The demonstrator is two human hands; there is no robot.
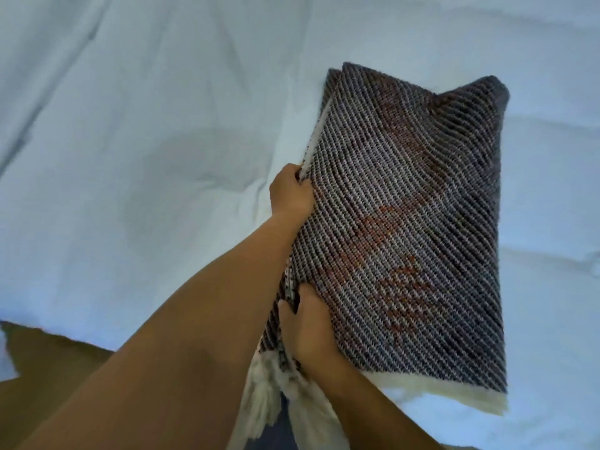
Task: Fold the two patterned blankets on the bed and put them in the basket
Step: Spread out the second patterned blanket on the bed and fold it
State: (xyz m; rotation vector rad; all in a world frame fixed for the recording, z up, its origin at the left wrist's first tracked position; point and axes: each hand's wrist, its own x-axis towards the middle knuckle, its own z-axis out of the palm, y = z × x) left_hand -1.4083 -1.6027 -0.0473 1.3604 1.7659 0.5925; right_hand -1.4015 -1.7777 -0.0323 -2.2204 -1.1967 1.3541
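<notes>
The left hand (290, 193) and right hand (308, 323) are clamped on the left edge of the folded patterned blanket (406, 228), which is held partly raised over the white bed (130, 125). The weave is judged soft, thick and limp; stacked layers should be gripped together, clear of the tassels (263, 397).

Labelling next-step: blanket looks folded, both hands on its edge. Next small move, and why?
Probably lift it clear of the bed. The folded blanket is compact, and the left hand and right hand both grip its layered edge. No basket in view.
</notes>
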